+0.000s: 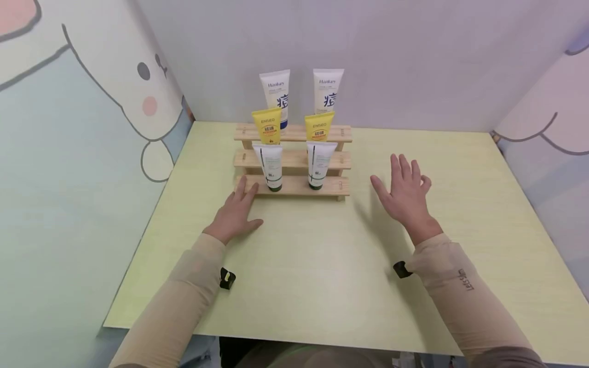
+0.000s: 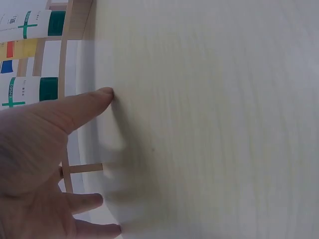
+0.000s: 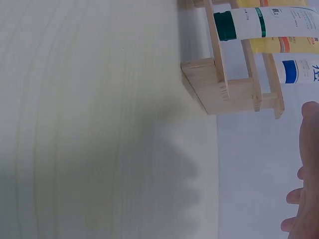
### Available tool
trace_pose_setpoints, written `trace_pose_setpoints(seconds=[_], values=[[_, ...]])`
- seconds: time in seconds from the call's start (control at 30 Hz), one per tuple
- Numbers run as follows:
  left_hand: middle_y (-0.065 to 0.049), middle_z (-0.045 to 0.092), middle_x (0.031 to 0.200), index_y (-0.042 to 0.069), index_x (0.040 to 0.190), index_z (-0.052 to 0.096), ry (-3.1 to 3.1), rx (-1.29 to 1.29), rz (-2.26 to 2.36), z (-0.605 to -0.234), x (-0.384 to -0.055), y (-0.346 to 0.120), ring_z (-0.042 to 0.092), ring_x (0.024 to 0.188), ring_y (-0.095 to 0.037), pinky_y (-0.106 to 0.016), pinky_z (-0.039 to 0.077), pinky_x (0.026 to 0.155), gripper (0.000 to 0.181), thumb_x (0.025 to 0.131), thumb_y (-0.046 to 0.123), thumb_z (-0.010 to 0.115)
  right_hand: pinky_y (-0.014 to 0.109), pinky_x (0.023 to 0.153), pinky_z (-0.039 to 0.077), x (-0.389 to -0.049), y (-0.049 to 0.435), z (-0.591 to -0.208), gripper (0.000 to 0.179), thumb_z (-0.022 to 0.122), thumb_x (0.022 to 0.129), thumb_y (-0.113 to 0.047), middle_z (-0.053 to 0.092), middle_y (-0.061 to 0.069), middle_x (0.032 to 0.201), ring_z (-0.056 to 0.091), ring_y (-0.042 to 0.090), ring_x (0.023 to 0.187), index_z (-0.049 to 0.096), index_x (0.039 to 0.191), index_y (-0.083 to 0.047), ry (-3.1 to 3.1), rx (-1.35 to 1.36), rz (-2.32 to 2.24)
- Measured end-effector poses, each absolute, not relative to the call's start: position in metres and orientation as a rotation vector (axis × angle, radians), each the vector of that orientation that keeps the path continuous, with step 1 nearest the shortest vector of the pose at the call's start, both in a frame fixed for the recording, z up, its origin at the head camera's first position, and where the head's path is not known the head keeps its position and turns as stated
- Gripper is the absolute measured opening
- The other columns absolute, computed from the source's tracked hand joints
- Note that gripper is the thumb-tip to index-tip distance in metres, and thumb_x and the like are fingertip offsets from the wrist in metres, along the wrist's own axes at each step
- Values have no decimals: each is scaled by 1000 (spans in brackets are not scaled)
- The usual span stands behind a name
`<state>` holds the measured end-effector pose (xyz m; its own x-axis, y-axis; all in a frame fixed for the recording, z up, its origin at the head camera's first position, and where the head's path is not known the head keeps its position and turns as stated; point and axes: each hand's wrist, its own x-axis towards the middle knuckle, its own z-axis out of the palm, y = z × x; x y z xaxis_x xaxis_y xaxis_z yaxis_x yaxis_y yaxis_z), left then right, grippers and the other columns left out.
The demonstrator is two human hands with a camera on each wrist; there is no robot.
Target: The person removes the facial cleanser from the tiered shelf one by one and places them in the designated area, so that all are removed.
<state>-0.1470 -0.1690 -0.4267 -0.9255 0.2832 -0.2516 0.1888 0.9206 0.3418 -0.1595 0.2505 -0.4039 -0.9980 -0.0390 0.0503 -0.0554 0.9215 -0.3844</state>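
Observation:
A three-step wooden display rack (image 1: 294,160) stands near the wall, with two tubes on each step. White Hankey tubes (image 1: 327,91) stand at the top, yellow ENSEO tubes (image 1: 267,125) in the middle, and white tubes with dark green caps (image 1: 273,166) on the lowest step. At that step's left end is my left hand (image 1: 232,214), fingers spread and thumb pointing right; whether its fingertips touch the wood is unclear. My right hand (image 1: 407,197) hovers above the table right of the rack, holding nothing, fingers apart. In the right wrist view only part of this hand (image 3: 309,169) shows.
The pale yellow-green table (image 1: 313,266) runs back to a plain lilac wall (image 1: 391,61). Side walls with cartoon drawings (image 1: 92,168) border it left and right. Small black devices (image 1: 402,269) are worn on both wrists.

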Motion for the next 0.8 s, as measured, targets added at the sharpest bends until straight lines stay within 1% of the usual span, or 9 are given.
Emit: trace_pose_setpoints(seconds=[0.1, 0.3, 0.4, 0.57, 0.7, 0.8], values=[[-22, -12, 175, 9, 169, 12, 2796, 357, 444, -426, -148, -167, 31, 149, -61, -71, 46, 108, 100, 97, 36, 75, 79, 115, 7, -160, 249, -405, 93, 27, 105, -70, 8, 25, 175, 0, 52, 159, 4, 169, -6, -3032, 82, 619], [-21, -15, 175, 10, 169, 10, 2785, 350, 444, -428, -148, -168, 30, 150, -59, -70, 45, 109, 101, 97, 35, 75, 77, 115, 10, -166, 244, -402, 91, 29, 106, -68, 11, 24, 174, 4, 51, 159, 7, 169, -6, -3001, 124, 650], [-23, -14, 175, 9, 169, 11, 2789, 357, 444, -428, -148, -169, 31, 150, -60, -70, 46, 109, 100, 97, 35, 75, 76, 115, 12, -175, 241, -392, 88, 34, 107, -64, 15, 23, 174, 7, 50, 160, 10, 169, -7, -2968, 168, 677], [-26, -11, 174, 7, 169, 13, 2804, 350, 434, -430, -145, -172, 34, 147, -61, -70, 47, 107, 99, 97, 34, 76, 71, 118, 16, -201, 226, -360, 83, 49, 107, -54, 24, 20, 172, 22, 45, 158, 15, 169, -12, -2896, 267, 741], [-26, -10, 174, 8, 169, 14, 2814, 359, 434, -432, -146, -172, 37, 145, -62, -69, 48, 106, 101, 95, 36, 77, 66, 123, 15, -225, 212, -325, 82, 57, 105, -49, 29, 14, 172, 31, 38, 157, 16, 169, -17, -2856, 299, 853], [-26, -11, 174, 8, 169, 14, 2814, 378, 429, -434, -147, -170, 37, 145, -62, -69, 49, 104, 101, 95, 36, 78, 59, 128, 21, -243, 204, -303, 82, 63, 104, -45, 34, 10, 171, 36, 32, 156, 20, 169, -20, -2824, 313, 978]])
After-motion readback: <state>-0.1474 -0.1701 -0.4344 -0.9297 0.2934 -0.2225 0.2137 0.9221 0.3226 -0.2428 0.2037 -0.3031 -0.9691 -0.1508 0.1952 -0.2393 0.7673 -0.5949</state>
